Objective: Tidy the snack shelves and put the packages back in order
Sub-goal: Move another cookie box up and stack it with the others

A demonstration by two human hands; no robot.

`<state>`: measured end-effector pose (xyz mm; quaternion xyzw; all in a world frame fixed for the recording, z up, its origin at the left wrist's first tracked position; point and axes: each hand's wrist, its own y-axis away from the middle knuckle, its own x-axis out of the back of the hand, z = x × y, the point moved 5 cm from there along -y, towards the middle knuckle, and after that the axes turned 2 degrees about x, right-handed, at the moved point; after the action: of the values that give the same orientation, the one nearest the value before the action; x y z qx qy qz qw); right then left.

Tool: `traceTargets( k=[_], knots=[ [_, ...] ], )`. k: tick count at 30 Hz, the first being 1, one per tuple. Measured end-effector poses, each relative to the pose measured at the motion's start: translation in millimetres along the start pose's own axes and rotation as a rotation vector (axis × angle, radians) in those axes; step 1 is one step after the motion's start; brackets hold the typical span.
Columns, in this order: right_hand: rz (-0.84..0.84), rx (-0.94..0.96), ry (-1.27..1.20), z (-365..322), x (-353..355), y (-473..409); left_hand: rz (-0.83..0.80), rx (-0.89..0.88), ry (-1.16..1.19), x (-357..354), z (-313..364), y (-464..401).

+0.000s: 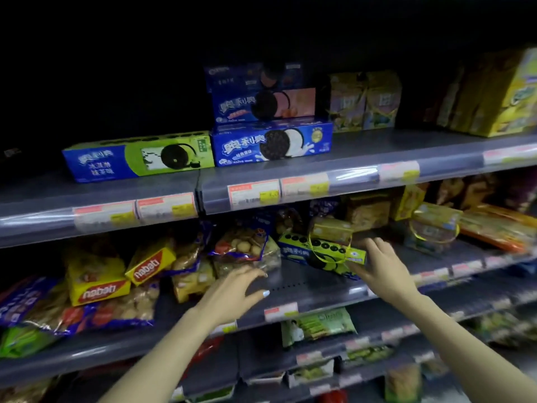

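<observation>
Right hand [383, 266]: your fingers are spread and nearly straight, holding nothing; the fingertips lie against the end of the green-and-blue cookie box [322, 253] at about 3 o'clock of it.
Left hand [235, 289]: loosely open and holding nothing, hovering just in front of the biscuit bag [244, 248], at its 6 o'clock; touching or not, I cannot tell.
Cookie box: lies skewed on the middle shelf [290, 289], a yellow ribbon looped over it; probably misplaced, since its match [139, 158] sits on the shelf above at 10 o'clock.
Why both hands: likely to bracket the box and lift it.
</observation>
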<state>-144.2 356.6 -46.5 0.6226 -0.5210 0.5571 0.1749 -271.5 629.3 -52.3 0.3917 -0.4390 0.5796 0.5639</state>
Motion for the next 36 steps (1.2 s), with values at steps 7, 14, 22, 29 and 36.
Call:
traceTargets(
  k=[7, 14, 22, 29, 36],
  knots=[
    [-0.228, -0.090, -0.075, 22, -32, -13, -0.149, 0.120, -0.010, -45, 21, -33],
    [-0.270, -0.074, -0.048, 30, -48, -30, -0.235, 0.196, -0.092, -69, 27, -42],
    [-0.318, -0.126, -0.189, 39, -49, -42, -0.286, 0.255, -0.097, -73, 27, -38],
    [-0.279, -0.115, -0.371, 36, -24, -53, -0.265, 0.376, -0.087, -66, -17, -2],
    [-0.234, -0.247, -0.610, 33, 1, -46, -0.226, 0.304, -0.035, -70, -34, 17]
  ],
)
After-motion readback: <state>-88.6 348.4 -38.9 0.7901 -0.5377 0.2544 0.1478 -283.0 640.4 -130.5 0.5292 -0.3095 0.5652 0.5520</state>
